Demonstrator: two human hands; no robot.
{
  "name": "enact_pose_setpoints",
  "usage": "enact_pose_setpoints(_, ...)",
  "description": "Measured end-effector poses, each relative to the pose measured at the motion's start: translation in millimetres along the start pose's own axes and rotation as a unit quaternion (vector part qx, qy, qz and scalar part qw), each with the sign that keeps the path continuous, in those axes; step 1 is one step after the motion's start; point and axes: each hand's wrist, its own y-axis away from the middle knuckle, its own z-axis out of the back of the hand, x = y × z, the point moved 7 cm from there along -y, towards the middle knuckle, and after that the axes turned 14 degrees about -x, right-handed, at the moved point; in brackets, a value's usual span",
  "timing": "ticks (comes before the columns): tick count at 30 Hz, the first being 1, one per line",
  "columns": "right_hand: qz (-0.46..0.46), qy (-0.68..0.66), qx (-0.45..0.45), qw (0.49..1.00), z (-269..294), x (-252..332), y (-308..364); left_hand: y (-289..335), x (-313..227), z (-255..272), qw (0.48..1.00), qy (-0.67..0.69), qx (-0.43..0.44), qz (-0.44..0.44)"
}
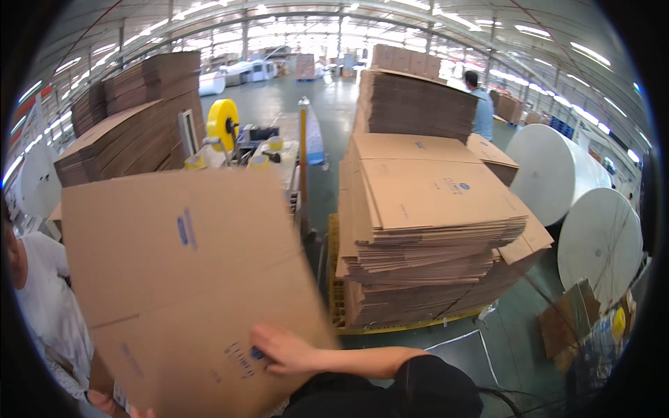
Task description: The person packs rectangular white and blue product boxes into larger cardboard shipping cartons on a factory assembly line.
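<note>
A large flat folded cardboard carton (188, 251) with blue print stands tilted across the left and middle of the view. My right hand (286, 350) lies against its face near the lower right, fingers over a printed mark and thumb a little apart; nothing is gripped in it. My left hand does not show clearly. At the bottom left, a co-worker's hand (102, 402) is beside the carton's lower edge, and a few fingertips (143, 412) show there whose owner I cannot make out.
Flat cartons (432, 181) are stacked unevenly on a yellow pallet (338, 299) at right. Another carton stack (139, 104) rises at far left. A yellow tape roll (221, 125) sits on a machine behind the carton. Large white rolls (599, 240) and a person in blue (482, 111) are at right.
</note>
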Motion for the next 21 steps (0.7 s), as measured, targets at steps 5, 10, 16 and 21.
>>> enact_pose_setpoints(5,0.274,-0.114,-0.121,0.947,-18,85,-115,59,-30,97,0.966,-0.208,0.062,0.143)
enact_pose_setpoints(10,0.364,-0.177,0.063,0.912,-109,65,-150,72,-62,12,0.919,-0.127,0.237,0.287)
enact_pose_setpoints(16,0.469,-0.302,0.001,0.830,-74,14,-87,126,-35,20,0.982,-0.184,0.033,-0.001)
enact_pose_setpoints(21,0.469,-0.415,0.069,0.777,-88,47,-113,154,7,66,0.901,-0.315,0.166,0.246)
